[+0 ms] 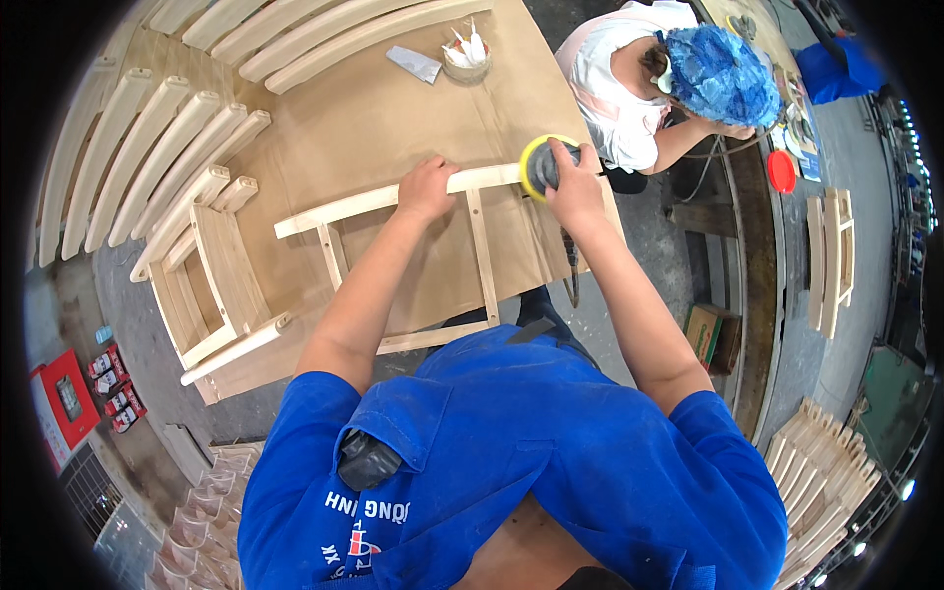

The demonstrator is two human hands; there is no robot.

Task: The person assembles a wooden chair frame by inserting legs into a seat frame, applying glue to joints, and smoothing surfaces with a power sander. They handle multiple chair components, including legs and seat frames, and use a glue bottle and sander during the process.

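A pale wooden frame (346,210) with two long rails and crosspieces lies across the paper-covered table in front of me. My left hand (427,189) is wrapped over its far rail, near the middle. Farther right along that same rail, my right hand (574,183) grips a round sander (540,169) with a dark body and a yellow rim. The sander sits on the rail near its right end, its pad's underside hidden. A hose (571,261) hangs below my right hand. Part of the near rail disappears behind my blue shirt.
Curved wooden parts (162,162) stand in rows at the left and far side. An assembled wooden frame (221,261) stands at the table's left. A tub of white bottles (466,61) and a grey sheet (413,65) lie beyond. A co-worker in a blue cap (723,74) bends close at the right.
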